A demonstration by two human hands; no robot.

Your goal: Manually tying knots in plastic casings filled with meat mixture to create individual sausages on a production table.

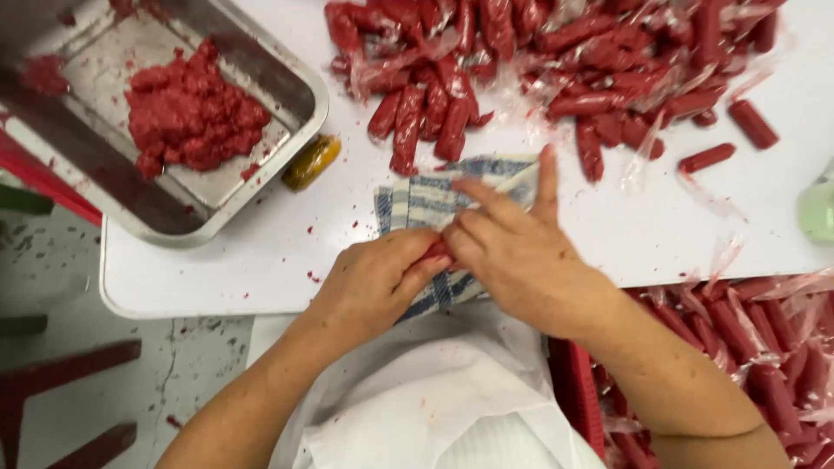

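Note:
My left hand (375,282) and my right hand (512,252) meet over a blue-and-white striped cloth (426,201) at the near edge of a white table (261,252). Between their fingertips they pinch a small red meat roll (437,251), mostly hidden by the fingers. My right index finger points up toward the pile. A big heap of red meat rolls in clear plastic wrap (556,61) lies just beyond the cloth.
A steel tray (217,195) with a mound of red minced meat (191,108) sits at the upper left, a small yellowish object (311,161) beside it. A red crate (578,395) of wrapped rolls (764,347) stands at lower right. A pale green object (818,208) sits at the right edge.

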